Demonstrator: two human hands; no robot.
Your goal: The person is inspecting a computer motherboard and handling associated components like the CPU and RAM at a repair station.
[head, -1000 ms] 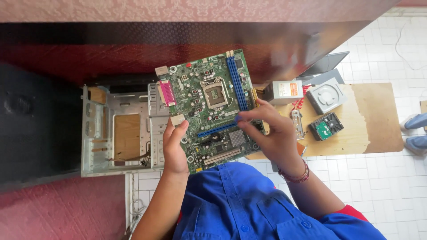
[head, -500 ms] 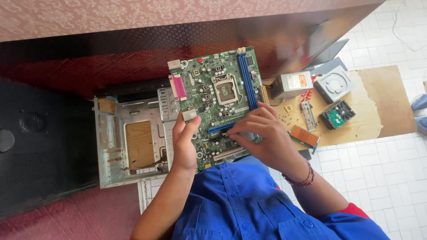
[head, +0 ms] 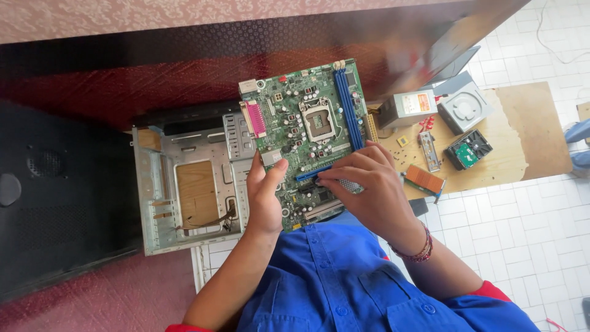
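Note:
I hold a green computer motherboard (head: 307, 117) with blue slots and a pink port, above my lap. My left hand (head: 265, 197) grips its left lower edge, thumb on top. My right hand (head: 369, 187) lies over the lower right part of the board, fingers curled on a small silver heat sink near a blue slot. Below and left of the board lies an open metal computer case (head: 184, 197) on its side, with a few loose wires inside.
A wooden board (head: 522, 135) on the white tiled floor carries a grey power supply (head: 409, 107), an optical drive (head: 464, 104), a hard drive (head: 468, 149), a metal port plate (head: 428, 150) and a copper heat sink (head: 424, 179). A black cabinet (head: 55, 197) stands at left. Someone's blue shoe (head: 578, 132) shows at right.
My right hand has slid leftward across the lower part of the motherboard, and my left thumb has shifted on the board's edge. The board stays held over the case.

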